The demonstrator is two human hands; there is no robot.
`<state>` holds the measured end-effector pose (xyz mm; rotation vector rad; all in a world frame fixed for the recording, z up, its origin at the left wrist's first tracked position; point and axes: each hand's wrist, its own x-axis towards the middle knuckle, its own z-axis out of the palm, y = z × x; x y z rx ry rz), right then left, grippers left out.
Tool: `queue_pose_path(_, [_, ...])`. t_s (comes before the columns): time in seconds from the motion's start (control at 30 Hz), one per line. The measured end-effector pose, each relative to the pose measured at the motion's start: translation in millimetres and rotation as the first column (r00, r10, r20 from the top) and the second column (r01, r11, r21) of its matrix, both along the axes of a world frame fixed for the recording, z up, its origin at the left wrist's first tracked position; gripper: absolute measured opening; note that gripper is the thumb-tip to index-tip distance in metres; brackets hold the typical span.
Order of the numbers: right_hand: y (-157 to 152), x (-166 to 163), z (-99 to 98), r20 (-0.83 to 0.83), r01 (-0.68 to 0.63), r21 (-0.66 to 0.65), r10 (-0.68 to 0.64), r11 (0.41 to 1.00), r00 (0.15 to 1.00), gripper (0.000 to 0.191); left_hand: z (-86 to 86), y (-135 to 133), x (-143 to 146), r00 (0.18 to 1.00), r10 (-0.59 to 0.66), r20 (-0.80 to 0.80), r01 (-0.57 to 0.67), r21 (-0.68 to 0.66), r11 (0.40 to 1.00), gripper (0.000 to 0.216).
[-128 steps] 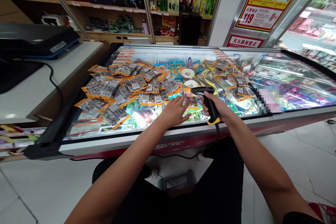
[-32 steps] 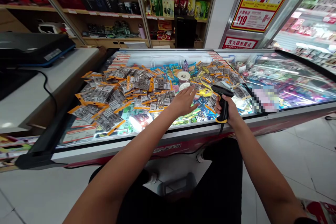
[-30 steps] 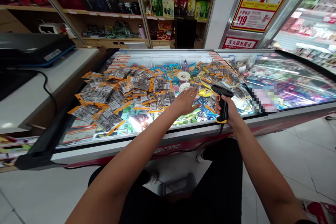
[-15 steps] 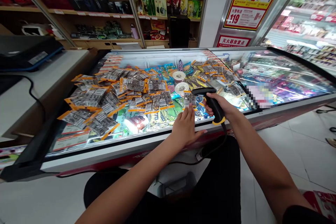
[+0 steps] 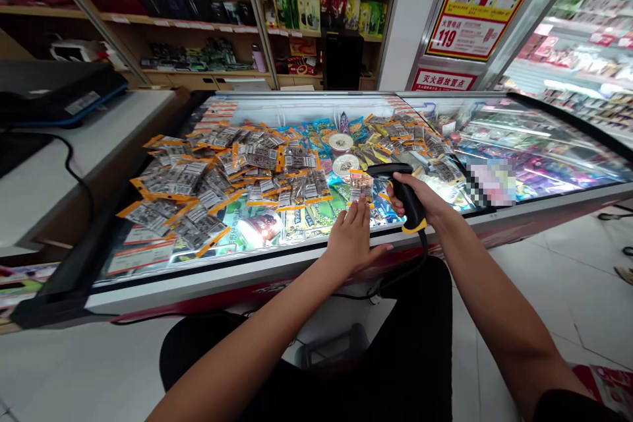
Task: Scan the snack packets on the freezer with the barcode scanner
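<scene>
My right hand is closed round the handle of a black and yellow barcode scanner, whose head points left at a small orange-edged packet. That packet lies alone on the glass lid of the chest freezer. My left hand lies flat on the glass near the front edge, fingers stretched out, with the fingertips touching the packet's near edge. A big heap of similar packets covers the left half of the lid. A smaller heap sits at the back right.
Two round white cups show behind the single packet. A white counter with a black device and cable stands at the left. Shelves of goods line the back wall. A yellow poster hangs at the right.
My left hand has drawn back from the far packets toward the front edge, bringing one packet along. The scanner has shifted left so its head sits beside that packet.
</scene>
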<state>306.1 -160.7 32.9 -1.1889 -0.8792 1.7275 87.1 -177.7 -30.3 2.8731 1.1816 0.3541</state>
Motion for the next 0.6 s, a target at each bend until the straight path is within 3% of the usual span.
queue_pose_path(0.23, [-1, -4, 0.7, 0.013, 0.01, 0.036, -0.01, 0.999, 1.0, 0.044, -1.7, -2, 1, 1.0, -0.001, 0.012, 0.001, 0.027, 1.0, 0.107])
queue_pose_path(0.33, [-3, 0, -0.9, 0.086, 0.084, 0.144, -0.097, 0.986, 0.992, 0.044, 2.5, 2, -3, 1.0, 0.023, 0.016, -0.024, 0.023, 0.999, 0.103])
queue_pose_path(0.4, [-4, 8, -4.0, 0.22, 0.169, 0.324, -0.248, 0.931, 0.944, 0.041, 6.9, 7, -10, 0.996, 0.082, 0.018, -0.082, 0.039, 0.996, 0.103])
queue_pose_path(0.5, [-4, 23, -11.8, 0.423, 0.18, 0.525, -0.439, 0.832, 0.793, 0.037, 13.7, 18, -24, 0.982, 0.189, 0.019, -0.19, 0.08, 0.979, 0.102])
queue_pose_path(0.6, [-1, 30, -21.2, 0.494, 0.147, 0.474, -0.4, 0.868, 0.772, 0.039, 20.6, 26, -30, 0.963, 0.265, 0.048, -0.269, 0.118, 0.956, 0.096])
